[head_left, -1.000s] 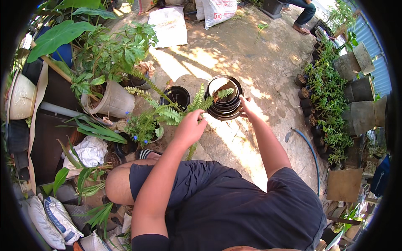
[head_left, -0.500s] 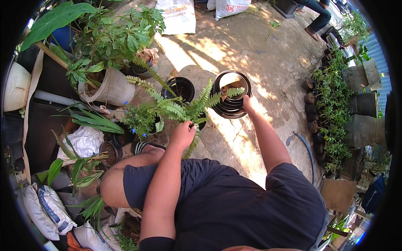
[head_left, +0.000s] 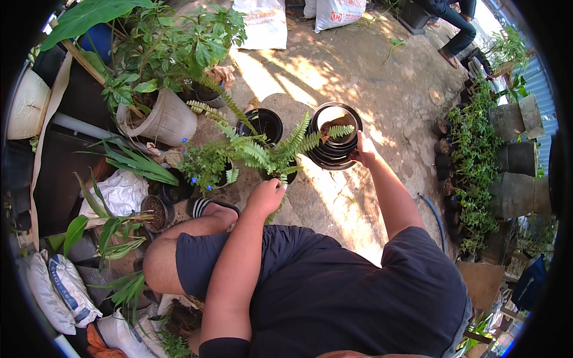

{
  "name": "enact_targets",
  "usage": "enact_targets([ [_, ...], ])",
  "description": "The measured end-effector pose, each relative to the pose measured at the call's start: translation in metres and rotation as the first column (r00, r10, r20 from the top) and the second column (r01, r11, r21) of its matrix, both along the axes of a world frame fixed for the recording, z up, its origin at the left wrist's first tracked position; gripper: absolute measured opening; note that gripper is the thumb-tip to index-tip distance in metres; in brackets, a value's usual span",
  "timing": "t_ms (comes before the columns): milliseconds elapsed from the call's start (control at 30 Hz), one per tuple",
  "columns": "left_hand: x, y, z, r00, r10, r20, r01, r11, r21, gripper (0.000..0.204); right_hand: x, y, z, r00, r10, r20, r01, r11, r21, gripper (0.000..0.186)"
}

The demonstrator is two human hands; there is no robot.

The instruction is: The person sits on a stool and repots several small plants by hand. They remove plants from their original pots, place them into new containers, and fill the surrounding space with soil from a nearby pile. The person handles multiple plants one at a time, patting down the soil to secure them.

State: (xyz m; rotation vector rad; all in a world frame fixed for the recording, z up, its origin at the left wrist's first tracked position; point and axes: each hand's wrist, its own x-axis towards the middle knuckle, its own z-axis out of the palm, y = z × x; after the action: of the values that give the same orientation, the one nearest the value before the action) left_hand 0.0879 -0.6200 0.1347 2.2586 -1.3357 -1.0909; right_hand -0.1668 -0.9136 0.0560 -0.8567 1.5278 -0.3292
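A potted fern (head_left: 259, 154) with long green fronds stands in front of me, its dark pot mostly covered by leaves. My left hand (head_left: 267, 196) is closed at the pot's near edge, where a frond hangs down; whether the fingers grip rim or frond is unclear. To the right, a stack of round black plastic pots (head_left: 327, 160) stands on the ground, with one frond reaching over its opening. My right hand (head_left: 365, 150) grips the stack's right side, thumb near the rim. Another black pot (head_left: 276, 122) stands just behind the fern.
A blue-flowered plant (head_left: 203, 164) touches the fern's left side. Farther left are a big whitish pot (head_left: 167, 122) and a small soil-filled pot (head_left: 156, 212). White sacks (head_left: 259, 24) stand at the back. Seedlings (head_left: 471, 161) and a blue hose (head_left: 434, 218) lie right; another person's leg (head_left: 458, 36) shows far right.
My left hand has drawn slightly toward me at the fern pot's edge. The right hand stays on the pot stack. The whole view has shifted a little.
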Motion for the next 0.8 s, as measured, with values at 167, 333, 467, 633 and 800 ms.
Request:
enact_targets([
  [167,-0.003,-0.002,-0.002,1.000,0.013,-0.009,-0.014,1.000,-0.021,0.032,0.002,0.000,-0.008,0.993,0.076,-0.090,-0.092,0.979,-0.183,0.055],
  [333,-0.001,-0.007,0.016,0.998,0.016,-0.066,-0.009,0.995,0.095,0.037,-0.011,0.009,0.010,0.867,0.291,-0.405,-0.451,0.803,-0.389,0.054],
  [467,-0.009,-0.016,0.012,0.996,-0.033,-0.087,0.040,0.996,0.080,0.039,-0.058,-0.012,-0.017,0.906,0.292,-0.306,-0.408,0.793,-0.453,0.054],
  [633,-0.003,-0.011,0.018,0.996,0.033,-0.081,-0.029,0.999,0.046,0.042,-0.024,-0.013,0.043,0.945,0.326,-0.041,-0.325,0.911,-0.256,0.050],
  [800,-0.016,-0.025,0.013,0.999,-0.006,-0.054,0.009,0.999,0.047,0.043,-0.025,-0.024,0.024,0.913,0.392,-0.114,-0.404,0.909,-0.107,0.043],
])
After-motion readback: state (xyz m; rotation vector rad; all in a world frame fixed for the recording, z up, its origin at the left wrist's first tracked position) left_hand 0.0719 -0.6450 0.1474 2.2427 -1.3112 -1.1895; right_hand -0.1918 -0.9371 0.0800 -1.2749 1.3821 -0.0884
